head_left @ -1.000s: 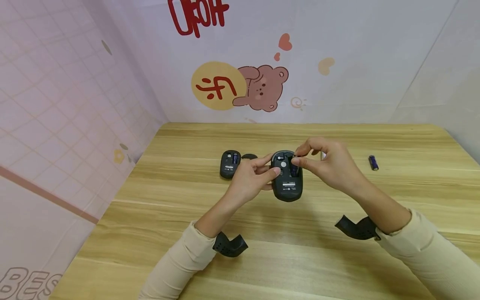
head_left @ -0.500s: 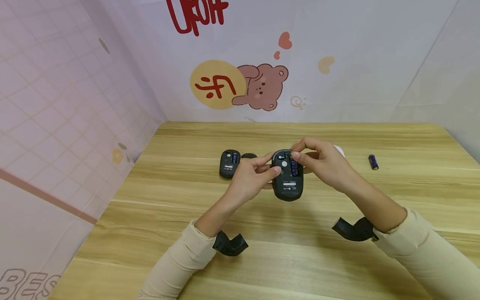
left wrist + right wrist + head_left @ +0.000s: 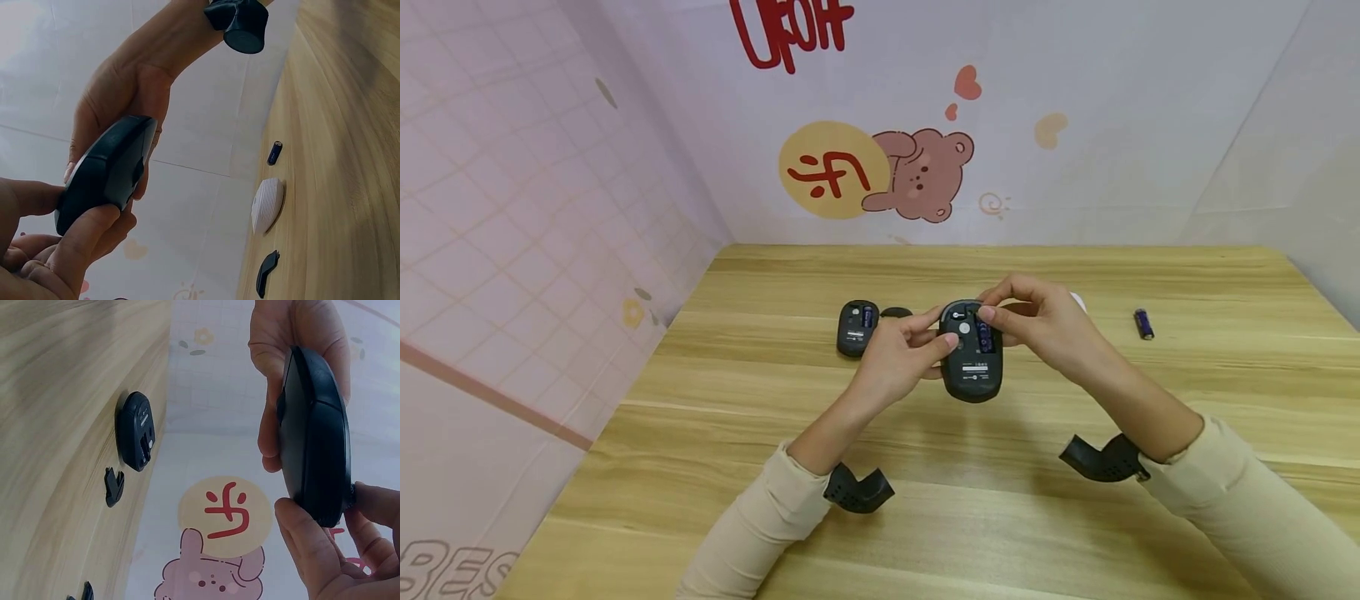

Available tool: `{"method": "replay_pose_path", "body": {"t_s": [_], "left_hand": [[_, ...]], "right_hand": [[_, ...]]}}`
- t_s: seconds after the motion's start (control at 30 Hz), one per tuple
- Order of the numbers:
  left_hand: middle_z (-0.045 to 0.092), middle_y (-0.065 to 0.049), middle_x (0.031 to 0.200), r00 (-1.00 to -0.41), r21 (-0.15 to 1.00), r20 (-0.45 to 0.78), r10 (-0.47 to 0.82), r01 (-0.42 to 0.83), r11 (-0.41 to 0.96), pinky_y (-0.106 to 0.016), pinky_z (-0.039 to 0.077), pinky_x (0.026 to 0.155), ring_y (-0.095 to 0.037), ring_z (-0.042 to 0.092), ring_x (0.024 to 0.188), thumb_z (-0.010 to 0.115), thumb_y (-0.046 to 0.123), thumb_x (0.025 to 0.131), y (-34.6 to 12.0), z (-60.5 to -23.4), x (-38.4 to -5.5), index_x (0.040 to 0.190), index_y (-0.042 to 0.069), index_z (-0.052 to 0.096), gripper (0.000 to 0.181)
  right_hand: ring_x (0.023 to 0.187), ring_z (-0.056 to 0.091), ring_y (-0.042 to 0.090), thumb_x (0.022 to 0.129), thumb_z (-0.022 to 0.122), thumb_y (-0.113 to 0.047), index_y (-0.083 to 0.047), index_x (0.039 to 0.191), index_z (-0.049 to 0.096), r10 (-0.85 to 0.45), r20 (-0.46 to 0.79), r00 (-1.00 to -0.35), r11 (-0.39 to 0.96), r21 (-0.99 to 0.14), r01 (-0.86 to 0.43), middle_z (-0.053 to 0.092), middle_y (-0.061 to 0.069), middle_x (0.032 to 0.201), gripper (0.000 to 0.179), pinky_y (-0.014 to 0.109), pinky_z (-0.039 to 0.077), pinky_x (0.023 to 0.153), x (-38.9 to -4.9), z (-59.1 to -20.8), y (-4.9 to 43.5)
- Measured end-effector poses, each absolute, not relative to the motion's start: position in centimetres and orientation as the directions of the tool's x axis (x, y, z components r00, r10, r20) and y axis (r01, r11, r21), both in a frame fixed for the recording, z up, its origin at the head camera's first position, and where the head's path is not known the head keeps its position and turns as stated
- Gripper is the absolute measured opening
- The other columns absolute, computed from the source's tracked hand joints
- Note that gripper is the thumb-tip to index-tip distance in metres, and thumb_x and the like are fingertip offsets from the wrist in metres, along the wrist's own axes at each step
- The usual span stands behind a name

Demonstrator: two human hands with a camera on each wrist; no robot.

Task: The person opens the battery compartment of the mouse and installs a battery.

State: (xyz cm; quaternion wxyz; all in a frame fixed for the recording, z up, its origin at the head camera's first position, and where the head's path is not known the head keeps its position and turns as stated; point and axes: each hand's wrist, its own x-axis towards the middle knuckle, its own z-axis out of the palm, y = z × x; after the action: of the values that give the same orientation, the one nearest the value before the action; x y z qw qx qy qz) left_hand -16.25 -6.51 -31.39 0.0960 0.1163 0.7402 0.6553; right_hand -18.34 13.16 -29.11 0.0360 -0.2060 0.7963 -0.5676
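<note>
Head view: the left hand [image 3: 897, 357] has its grip on the mouse [image 3: 968, 357], which it holds above the table [image 3: 955, 525], underside facing the camera. The right hand [image 3: 1039, 323] has a narrow grip, pinching the mouse at its 1 o'clock edge, the thumb by the end of the fitted battery [image 3: 984, 337]. At 9 o'clock from the mouse lies the other mouse [image 3: 856, 330], a battery in its bay too; at that one's 2 o'clock sits a dark cover [image 3: 897, 312]. At 3 o'clock, well apart, lies the loose battery [image 3: 1143, 324]. The white thing [image 3: 1078, 302] is mostly hidden behind the right hand. Left wrist view: both hands touch the mouse; the white thing shows ridges, with a black piece [image 3: 267, 274] at its 6 o'clock. Right wrist view: the dark cover lies at the other mouse's 7 o'clock, apart from it.
</note>
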Motion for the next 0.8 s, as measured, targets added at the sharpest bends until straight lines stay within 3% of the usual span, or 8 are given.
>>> {"method": "replay_pose_path", "body": {"t_s": [0.8], "left_hand": [[0.062,-0.019,0.112,-0.953,0.994,0.01,0.303,0.042,0.097,-0.032,0.054,0.068,-0.022,0.065,0.092,0.061,0.006,0.089,-6.59,-31.15,-16.13,0.135,0.008,0.047,0.048]], "right_hand": [[0.086,0.064,0.014,0.089,0.063,-0.011,0.004,0.098,0.061,-0.336,0.166,-0.927,0.271,-0.926,-0.264,0.056,0.016,0.105,0.018,0.03,0.055,0.069,-18.41,-29.27,13.04]]}}
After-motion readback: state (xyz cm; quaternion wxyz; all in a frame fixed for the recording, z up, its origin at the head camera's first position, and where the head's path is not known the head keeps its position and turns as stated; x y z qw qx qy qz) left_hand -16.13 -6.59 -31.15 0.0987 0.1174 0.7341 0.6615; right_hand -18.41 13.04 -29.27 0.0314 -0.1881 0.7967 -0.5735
